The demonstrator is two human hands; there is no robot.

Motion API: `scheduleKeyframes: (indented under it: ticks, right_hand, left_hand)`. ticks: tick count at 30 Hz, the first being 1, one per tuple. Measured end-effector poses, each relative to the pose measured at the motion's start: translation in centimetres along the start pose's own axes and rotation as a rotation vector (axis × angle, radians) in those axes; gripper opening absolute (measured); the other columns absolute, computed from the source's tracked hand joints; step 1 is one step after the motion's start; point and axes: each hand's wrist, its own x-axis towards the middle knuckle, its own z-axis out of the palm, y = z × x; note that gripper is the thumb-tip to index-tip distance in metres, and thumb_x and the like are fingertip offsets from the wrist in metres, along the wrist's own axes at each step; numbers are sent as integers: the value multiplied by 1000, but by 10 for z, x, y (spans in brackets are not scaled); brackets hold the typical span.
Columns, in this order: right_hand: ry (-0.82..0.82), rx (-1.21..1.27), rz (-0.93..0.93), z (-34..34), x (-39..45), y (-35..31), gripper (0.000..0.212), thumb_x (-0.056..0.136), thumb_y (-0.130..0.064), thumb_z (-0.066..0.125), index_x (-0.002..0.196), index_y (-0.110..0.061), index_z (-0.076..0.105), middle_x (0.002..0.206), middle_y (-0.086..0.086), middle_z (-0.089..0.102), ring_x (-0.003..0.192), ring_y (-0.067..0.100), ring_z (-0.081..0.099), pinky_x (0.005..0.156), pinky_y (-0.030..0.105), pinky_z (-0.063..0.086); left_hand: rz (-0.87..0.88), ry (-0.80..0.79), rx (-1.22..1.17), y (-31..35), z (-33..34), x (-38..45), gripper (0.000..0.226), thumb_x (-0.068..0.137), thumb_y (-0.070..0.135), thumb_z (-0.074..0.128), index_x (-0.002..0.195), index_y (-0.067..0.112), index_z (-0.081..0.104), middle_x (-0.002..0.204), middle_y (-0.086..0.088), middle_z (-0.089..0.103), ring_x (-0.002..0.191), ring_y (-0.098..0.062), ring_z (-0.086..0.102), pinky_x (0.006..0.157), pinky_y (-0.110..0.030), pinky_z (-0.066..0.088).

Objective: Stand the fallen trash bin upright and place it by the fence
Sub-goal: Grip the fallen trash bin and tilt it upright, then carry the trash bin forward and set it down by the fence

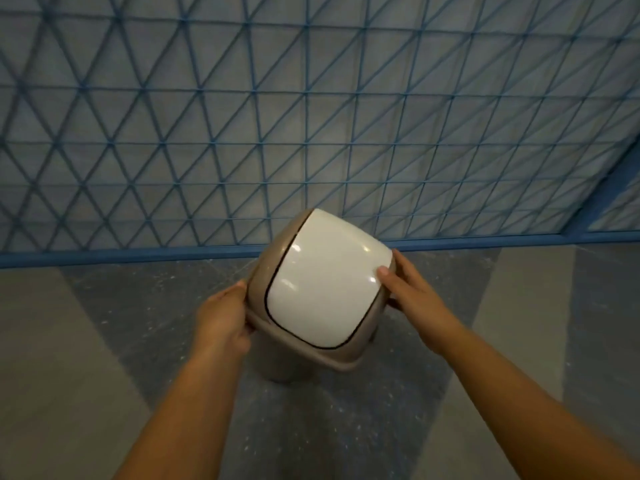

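The trash bin (320, 292) is upright, lid on top, gripped at its rim by the left hand (221, 318) and right hand (412, 294), near the fence (311, 116); setting it down and letting go seem left.

Bin (277, 271) in my fingers (384, 271): taupe shell, glossy white lid (322, 289). Fence (311, 116): blue triangular mesh. Floor (86, 341): grey, speckled bands.
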Motion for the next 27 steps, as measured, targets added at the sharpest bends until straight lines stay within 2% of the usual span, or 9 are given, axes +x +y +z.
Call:
scheduleKeyframes:
  ticks: [2,4,7,9,11,14,22,25,27]
  right_hand:
    - [24,32,-27,15,6,1,81,75,-59,58,145,-35,27,148,-5,41,132,15,42,111,42,36]
    - [36,66,-62,29,11,1,71,86,-47,54,147,-31,23,150,-8,36,130,9,40,107,29,38]
    - [2,42,-99,47,13,4,62,91,-42,50,147,-34,24,141,-15,41,114,-4,47,82,3,42]
    - [-27,7,-107,57,12,6,60,92,-44,47,147,-37,23,144,-14,41,121,1,45,93,13,42]
    - [-3,-13,-127,64,12,9,59,93,-45,43,147,-37,20,147,-9,40,129,10,41,103,27,37]
    - [43,-27,-152,70,12,13,60,93,-47,39,148,-36,17,144,-12,39,131,12,39,104,27,32]
    - [3,-35,-152,63,7,13,67,84,-56,47,146,-40,23,146,-11,42,130,9,42,109,33,36]
    - [-26,-113,-164,51,0,18,70,84,-45,59,145,-40,26,147,-10,38,130,9,41,106,31,38]
    - [-22,-149,-117,40,-3,24,72,81,-39,66,143,-38,31,146,-6,36,128,15,44,103,31,42]
  left_hand:
    - [-18,5,-22,3,-4,0,11,89,16,56,83,13,65,83,-5,67,77,-19,62,68,-36,53]
    - [-41,-3,-41,5,-9,1,12,90,15,54,88,11,65,83,-4,67,77,-19,61,66,-36,52]
    - [-130,-31,-66,4,-19,4,20,92,12,47,105,13,62,93,-6,66,86,-24,61,72,-45,50]
    - [-179,-45,-78,0,-23,6,24,92,8,44,110,14,60,105,-8,64,98,-27,59,80,-48,47]
    - [-192,-47,-79,-4,-25,7,25,92,5,43,109,13,60,105,-9,64,96,-26,60,76,-48,48]
    - [-178,-33,-64,-8,-25,7,22,91,6,45,103,12,61,92,-7,67,84,-24,61,65,-45,50]
    - [-81,-18,35,-7,-27,-4,20,91,11,45,83,14,63,90,-11,67,82,-24,61,62,-36,51]
    - [88,-73,243,-2,-33,-6,31,94,31,42,113,15,61,117,-14,64,100,-26,61,79,-42,54]
    - [124,-164,355,3,-40,-5,48,92,36,48,138,21,45,136,-9,55,116,-28,57,91,-47,52]
